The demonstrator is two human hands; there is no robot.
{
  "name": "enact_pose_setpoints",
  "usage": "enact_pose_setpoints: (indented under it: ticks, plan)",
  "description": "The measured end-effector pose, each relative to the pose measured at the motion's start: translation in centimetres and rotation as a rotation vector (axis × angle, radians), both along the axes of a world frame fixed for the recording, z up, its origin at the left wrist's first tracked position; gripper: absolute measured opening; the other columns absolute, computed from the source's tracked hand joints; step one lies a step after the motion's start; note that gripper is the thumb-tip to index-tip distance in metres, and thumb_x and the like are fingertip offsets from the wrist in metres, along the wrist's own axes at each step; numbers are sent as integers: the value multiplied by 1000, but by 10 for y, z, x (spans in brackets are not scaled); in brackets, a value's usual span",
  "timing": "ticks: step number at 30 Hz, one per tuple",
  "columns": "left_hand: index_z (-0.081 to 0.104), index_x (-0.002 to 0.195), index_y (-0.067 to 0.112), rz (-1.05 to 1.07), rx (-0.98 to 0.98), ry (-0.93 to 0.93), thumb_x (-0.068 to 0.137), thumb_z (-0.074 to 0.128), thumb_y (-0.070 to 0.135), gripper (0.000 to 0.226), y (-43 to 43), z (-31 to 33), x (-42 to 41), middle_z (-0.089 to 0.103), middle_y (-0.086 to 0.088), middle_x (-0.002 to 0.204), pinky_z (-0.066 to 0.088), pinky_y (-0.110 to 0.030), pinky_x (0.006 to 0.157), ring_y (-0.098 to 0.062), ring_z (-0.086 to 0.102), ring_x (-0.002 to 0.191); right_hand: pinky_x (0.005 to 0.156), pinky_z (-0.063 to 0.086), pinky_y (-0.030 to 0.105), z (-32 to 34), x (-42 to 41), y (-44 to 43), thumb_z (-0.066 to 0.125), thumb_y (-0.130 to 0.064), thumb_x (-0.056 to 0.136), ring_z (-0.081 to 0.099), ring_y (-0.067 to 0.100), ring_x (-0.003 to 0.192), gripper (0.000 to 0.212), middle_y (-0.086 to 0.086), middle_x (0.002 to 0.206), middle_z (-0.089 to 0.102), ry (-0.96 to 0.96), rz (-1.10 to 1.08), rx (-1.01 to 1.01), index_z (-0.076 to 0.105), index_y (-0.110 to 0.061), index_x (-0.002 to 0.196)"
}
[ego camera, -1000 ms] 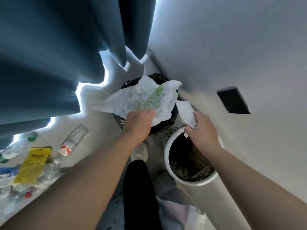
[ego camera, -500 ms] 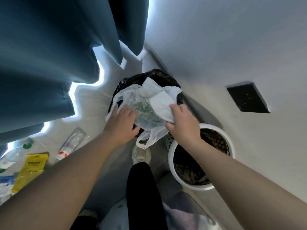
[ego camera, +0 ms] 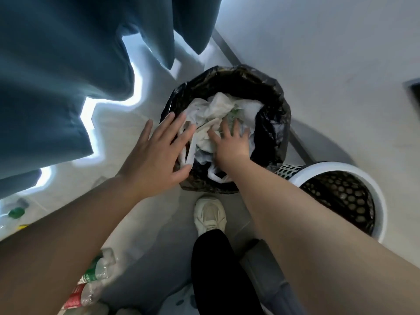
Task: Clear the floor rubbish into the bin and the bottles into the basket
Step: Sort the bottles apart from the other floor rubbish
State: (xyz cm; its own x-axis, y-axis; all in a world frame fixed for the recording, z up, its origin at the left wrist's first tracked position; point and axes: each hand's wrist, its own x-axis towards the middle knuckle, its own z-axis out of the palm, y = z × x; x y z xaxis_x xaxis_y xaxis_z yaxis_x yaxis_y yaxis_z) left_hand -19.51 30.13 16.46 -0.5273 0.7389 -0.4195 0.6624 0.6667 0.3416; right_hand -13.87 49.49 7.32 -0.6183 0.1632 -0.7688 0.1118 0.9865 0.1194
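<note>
The person's left hand [ego camera: 154,153] and right hand [ego camera: 231,144] are bare, and both forearms [ego camera: 295,223] run uncovered from the wrists to the lower edge of the view. At the bottom centre a black trouser leg [ego camera: 218,269], plain and close-fitting, ends above a cream trainer [ego camera: 210,214] with a chunky panelled upper, a rounded toe and laces of the same pale colour. Just right of the black leg is a fold of grey cloth [ego camera: 270,276], and at the bottom edge a pale fabric [ego camera: 181,301] with small dark spots; whether either is part of the clothing cannot be told
</note>
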Motion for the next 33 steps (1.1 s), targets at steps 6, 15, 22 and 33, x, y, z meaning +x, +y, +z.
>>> enact_pose_setpoints:
  ticks: [6,15,22,33]
  plan:
    - [14,154,18,-34,26,70,87,38,52,79,-14,-13,-1,-1,-6,162,16,-56,116,-23,3,149,111,7,69,-18,-1,3,47,-57,92,-16,45,144,81,9,161,-16,-120,-38,-17,-4,-39,153]
    - [0,154,17,-59,-90,44,82,57,60,101,-11,3,-10,-17,-10,159,12,-49,119,-23,-6,149,113,11,65,27,4,9,44,-61,91,-17,42,145,82,6,161,-19,81,85,-134,-7,-41,152]
    - [4,153,9,-103,-79,105,76,54,67,109,-9,-10,-15,-10,-11,161,17,-49,118,-22,0,149,103,5,79,-5,-15,7,41,-81,78,-31,45,139,99,5,152,-40,63,86,-110,-23,-46,145]
    - [1,154,9,-118,-83,64,77,52,68,109,-13,-6,-15,-16,-10,160,14,-49,119,-22,-4,149,106,7,76,3,-3,9,38,-82,78,-29,43,141,97,5,155,-34,25,49,-97,-23,-47,145]
